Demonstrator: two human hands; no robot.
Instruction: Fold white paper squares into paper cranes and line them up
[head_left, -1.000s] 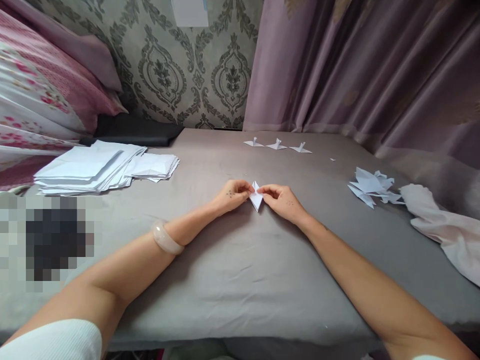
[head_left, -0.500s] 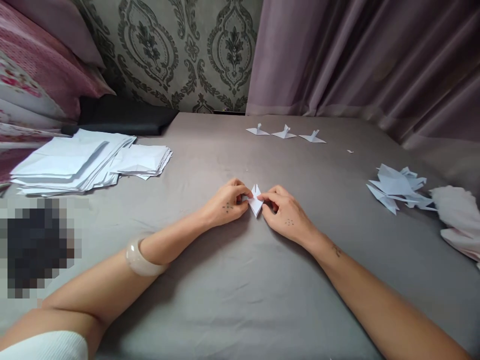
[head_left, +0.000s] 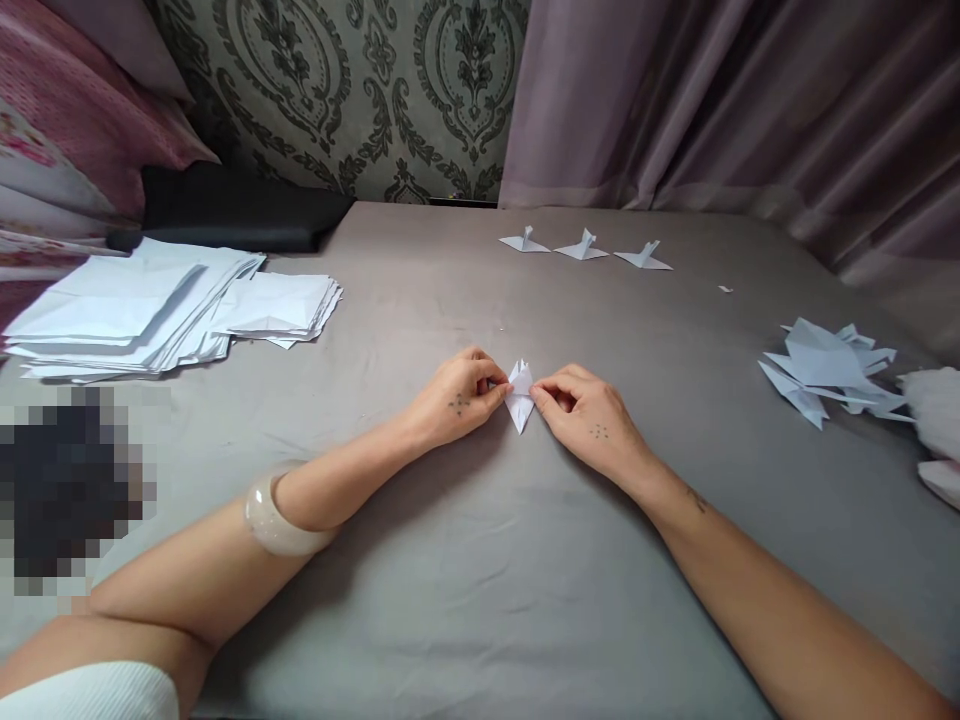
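A small white folded paper (head_left: 520, 402), shaped like a diamond with split tips at its far end, is between my two hands over the grey cloth. My left hand (head_left: 463, 397) pinches its left corner with thumb and fingertips. On the other side, my right hand (head_left: 589, 410) grips the right corner in the same way. The pointed near end of the paper faces me. Parts of both side corners are hidden under my fingertips.
Three folded paper birds (head_left: 582, 246) stand in a row at the back. A pile of folded papers (head_left: 825, 360) lies to the right. Stacked white paper sheets (head_left: 112, 310) and a smaller stack (head_left: 277, 305) are at left, before a black folded item (head_left: 240, 210).
The view has tilted down and shifted slightly left. The paper's side corners are drawn in closer to its body, and its far tips look more upright. Both hands still grip it.
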